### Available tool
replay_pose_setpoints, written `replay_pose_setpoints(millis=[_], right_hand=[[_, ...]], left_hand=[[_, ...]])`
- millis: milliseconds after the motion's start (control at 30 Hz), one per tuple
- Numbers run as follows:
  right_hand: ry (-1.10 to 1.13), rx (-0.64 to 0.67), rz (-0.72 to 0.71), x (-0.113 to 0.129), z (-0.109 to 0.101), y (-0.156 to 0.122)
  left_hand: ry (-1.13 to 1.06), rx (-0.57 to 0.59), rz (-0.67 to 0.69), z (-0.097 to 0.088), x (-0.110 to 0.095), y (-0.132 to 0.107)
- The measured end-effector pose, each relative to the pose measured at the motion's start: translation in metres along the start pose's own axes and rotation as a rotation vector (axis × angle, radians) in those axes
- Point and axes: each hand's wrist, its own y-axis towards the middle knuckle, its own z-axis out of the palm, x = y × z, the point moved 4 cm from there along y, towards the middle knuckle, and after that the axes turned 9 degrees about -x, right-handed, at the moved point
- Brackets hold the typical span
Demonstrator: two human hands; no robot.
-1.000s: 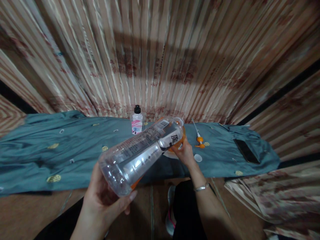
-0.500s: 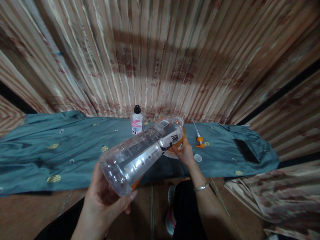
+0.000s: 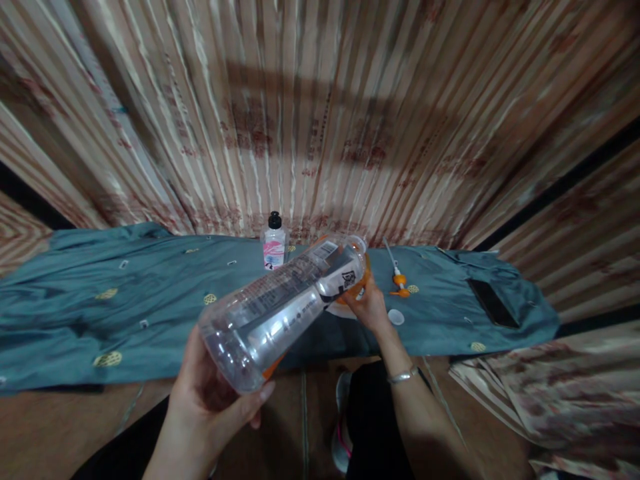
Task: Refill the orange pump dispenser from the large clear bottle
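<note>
My left hand [image 3: 210, 400] grips the base of a large clear plastic bottle [image 3: 280, 307], which is tilted so that its mouth points away from me and down. That mouth rests at an orange container [image 3: 361, 283] on the table, which my right hand [image 3: 370, 308] grips from the side; most of the container is hidden behind the bottle and my fingers. A silver bracelet [image 3: 403, 376] circles my right wrist.
A teal cloth [image 3: 125, 300] covers the low table. On it stand a small bottle with a black cap and pink label [image 3: 275, 241], an orange pump head with its tube [image 3: 399, 276], a white cap [image 3: 396, 317] and a dark phone [image 3: 493, 302]. Striped curtains hang behind.
</note>
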Motion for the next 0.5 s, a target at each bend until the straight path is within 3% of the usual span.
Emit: replay_pose_setpoints(millis=[500], right_hand=[[0.0, 0.019, 0.011, 0.0024, -0.0006, 0.0005]], left_hand=[[0.01, -0.016, -0.024, -0.0016, 0.0007, 0.0007]])
